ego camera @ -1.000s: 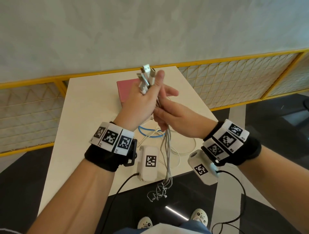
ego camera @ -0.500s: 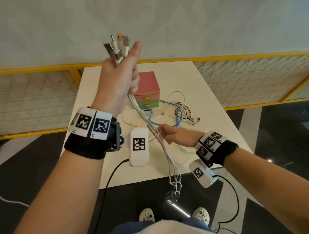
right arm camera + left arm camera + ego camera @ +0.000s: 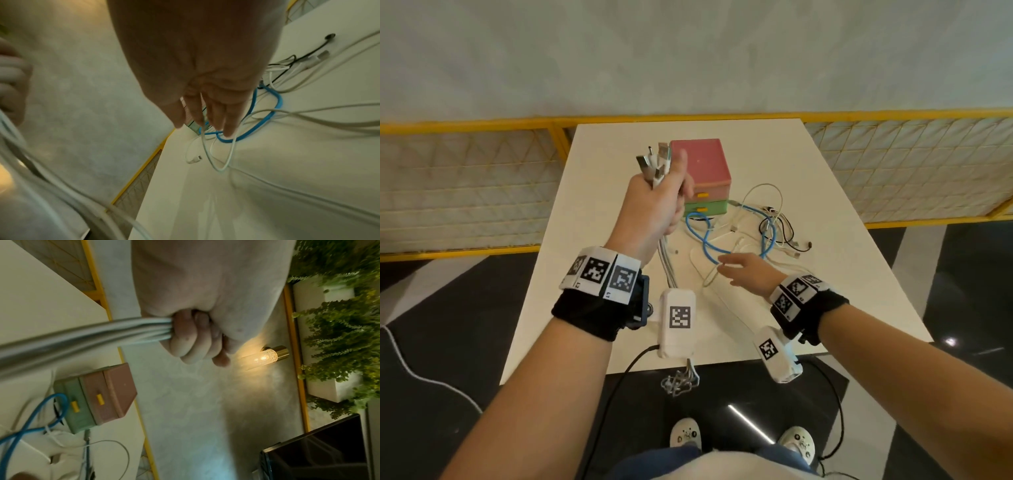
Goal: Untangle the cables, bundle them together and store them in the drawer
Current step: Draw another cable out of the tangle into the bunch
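My left hand [image 3: 655, 205] grips a bundle of white cables [image 3: 666, 263] in a fist, held up in front of the drawer box. Their USB plugs [image 3: 654, 161] stick up above the thumb, and the loose ends [image 3: 681, 380] dangle below the table's near edge. The left wrist view shows the curled fingers [image 3: 195, 339] round the strands [image 3: 92, 334]. My right hand [image 3: 739, 270] is open, fingers straight, over a thin white cable loop [image 3: 219, 164] and a blue cable [image 3: 705, 240]. Whether it touches them I cannot tell. Both drawers of the pink-and-green drawer box [image 3: 700, 164] are closed.
A black cable [image 3: 787, 233] and more white cables [image 3: 760, 195] lie tangled right of the box on the white table [image 3: 842, 274]. A yellow-framed railing [image 3: 482, 123] runs behind the table. Dark floor and my shoes [image 3: 685, 435] lie below its near edge.
My left hand has come down from high up to the level of the drawer box, still gripping the bundle. My right hand has let go of the strands and reached out over the loose cables.
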{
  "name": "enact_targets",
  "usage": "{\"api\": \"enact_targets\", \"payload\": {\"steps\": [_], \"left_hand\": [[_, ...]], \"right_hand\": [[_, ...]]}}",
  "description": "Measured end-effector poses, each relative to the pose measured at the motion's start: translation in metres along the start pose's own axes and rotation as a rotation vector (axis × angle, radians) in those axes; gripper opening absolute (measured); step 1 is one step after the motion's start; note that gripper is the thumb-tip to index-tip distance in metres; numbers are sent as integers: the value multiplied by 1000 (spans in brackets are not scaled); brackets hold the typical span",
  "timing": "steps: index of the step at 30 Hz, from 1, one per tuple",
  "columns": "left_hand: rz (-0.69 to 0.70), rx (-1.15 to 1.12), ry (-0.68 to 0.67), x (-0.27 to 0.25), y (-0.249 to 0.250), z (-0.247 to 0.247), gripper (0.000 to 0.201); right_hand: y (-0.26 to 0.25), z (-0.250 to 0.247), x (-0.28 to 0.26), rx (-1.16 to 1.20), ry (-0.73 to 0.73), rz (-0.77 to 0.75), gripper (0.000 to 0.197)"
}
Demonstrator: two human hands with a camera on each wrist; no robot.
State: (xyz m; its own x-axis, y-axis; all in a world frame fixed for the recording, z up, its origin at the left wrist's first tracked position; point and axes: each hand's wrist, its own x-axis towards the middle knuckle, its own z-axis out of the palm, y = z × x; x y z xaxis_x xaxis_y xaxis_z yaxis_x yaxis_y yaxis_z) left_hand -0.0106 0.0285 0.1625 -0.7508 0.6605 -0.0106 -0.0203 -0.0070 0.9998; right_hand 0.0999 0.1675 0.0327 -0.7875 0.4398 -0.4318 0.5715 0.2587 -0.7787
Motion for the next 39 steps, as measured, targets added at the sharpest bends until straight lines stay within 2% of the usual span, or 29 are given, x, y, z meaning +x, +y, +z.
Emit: {"api": "enact_targets", "payload": {"steps": [3, 5, 7, 9, 12, 14, 16, 18, 19, 21, 24, 28, 30, 33, 36, 39], "left_hand": [[11, 47, -15, 3, -10, -3, 49], [-1, 66, -4, 6, -16, -4, 49], [-33, 57, 4, 8, -21, -3, 46], [-78, 62, 5, 10, -26, -2, 41], [-120, 117, -38, 6, -33, 6, 35], [-84, 164, -72, 2, -35, 13, 31], [-16, 170, -41, -1, -34, 17, 26], [25, 90, -6, 1, -33, 15, 33], [28, 41, -4, 2, -33, 14, 47], [23, -28, -29, 2, -30, 15, 58], [87, -86, -78, -2, -24, 22, 43], [140, -78, -106, -4, -22, 25, 51], [150, -53, -128, -3, -23, 23, 46], [207, -33, -61, -1, -19, 21, 40], [182, -214, 29, 0, -9, 20, 40], [176, -379, 13, -3, 8, 15, 40]], "right_hand": [[-11, -3, -3, 127, 221, -171, 27], [-21, -7, -8, 258, 276, -274, 13], [-35, -12, -17, 382, 269, -366, 10], [-48, -17, -25, 472, 257, -461, 18], [-65, -21, -37, 548, 232, -523, 24], [-72, -21, -44, 554, 209, -536, 21], [-74, -21, -50, 544, 185, -517, 16], [-73, -22, -56, 476, 160, -496, 6], [-72, -23, -57, 421, 158, -498, 10], [-71, -23, -61, 329, 136, -525, 20], [-75, -21, -67, 231, 56, -552, 23], [-79, -20, -70, 166, -7, -573, 27], [-80, -22, -72, 139, -22, -586, 27], [-76, -24, -73, 38, -93, -606, 31], [-67, -27, -70, -65, -127, -613, 31], [-52, -38, -59, -219, -91, -602, 29]]}}
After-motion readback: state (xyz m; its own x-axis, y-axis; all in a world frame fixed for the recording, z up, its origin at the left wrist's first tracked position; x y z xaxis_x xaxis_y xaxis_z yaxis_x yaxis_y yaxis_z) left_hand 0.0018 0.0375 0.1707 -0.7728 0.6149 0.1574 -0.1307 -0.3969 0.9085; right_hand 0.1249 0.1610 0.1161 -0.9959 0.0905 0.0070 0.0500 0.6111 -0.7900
